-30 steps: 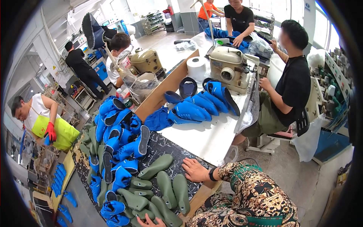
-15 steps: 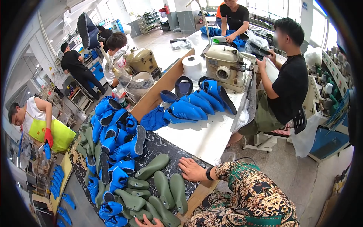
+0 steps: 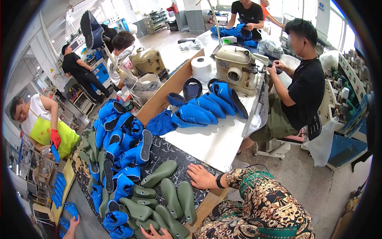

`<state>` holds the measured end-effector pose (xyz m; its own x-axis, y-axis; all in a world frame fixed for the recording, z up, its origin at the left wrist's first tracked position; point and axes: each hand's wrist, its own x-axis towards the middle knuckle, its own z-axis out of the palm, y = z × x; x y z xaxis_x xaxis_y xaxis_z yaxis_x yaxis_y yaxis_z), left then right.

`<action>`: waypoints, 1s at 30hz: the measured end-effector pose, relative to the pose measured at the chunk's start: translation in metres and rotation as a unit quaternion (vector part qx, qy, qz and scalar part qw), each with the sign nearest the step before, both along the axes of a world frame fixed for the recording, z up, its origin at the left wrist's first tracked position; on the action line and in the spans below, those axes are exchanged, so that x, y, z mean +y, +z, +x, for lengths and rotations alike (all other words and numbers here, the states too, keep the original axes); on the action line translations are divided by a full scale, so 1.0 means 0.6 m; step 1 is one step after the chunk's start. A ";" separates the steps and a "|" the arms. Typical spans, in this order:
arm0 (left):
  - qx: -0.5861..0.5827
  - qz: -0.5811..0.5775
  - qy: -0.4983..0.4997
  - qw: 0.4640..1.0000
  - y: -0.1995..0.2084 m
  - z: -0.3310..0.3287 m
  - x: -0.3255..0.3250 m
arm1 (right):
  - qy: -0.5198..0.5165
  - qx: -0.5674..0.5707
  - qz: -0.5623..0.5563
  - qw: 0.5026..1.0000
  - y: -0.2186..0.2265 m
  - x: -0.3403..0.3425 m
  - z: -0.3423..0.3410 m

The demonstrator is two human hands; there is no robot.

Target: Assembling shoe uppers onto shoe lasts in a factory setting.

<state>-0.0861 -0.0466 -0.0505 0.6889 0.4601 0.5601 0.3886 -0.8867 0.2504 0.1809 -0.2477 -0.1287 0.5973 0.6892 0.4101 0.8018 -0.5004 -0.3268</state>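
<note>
My right hand, in a patterned sleeve with a dark band at the wrist, lies flat with spread fingers on the near edge of the black patterned tabletop. Nothing is in it. The nearest thing is a dark green shoe last, standing just left of it. At the bottom edge my left hand shows only in part, its fingers apart and touching the pile of green lasts. To the left and beyond, many blue shoes lie heaped, some showing dark soles.
Beyond stands a white table with blue shoe uppers, a thread cone and a sewing machine. A seated person works at right. At lower left, another person's hand holds a blue shoe.
My hands have stayed in place. A co-worker's hand has come in at lower left onto a blue shoe. The aproned person has turned, and the seated person has lowered an item.
</note>
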 end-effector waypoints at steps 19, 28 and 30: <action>-0.003 0.006 0.002 1.000 -0.003 0.002 -0.001 | -0.003 -0.004 -0.002 1.000 -0.003 0.002 0.001; 0.001 0.009 0.003 1.000 0.000 0.001 0.000 | 0.003 0.019 -0.005 1.000 -0.005 0.000 0.001; 0.006 0.006 0.009 1.000 -0.008 -0.003 0.003 | 0.002 0.016 -0.003 1.000 -0.005 0.001 -0.001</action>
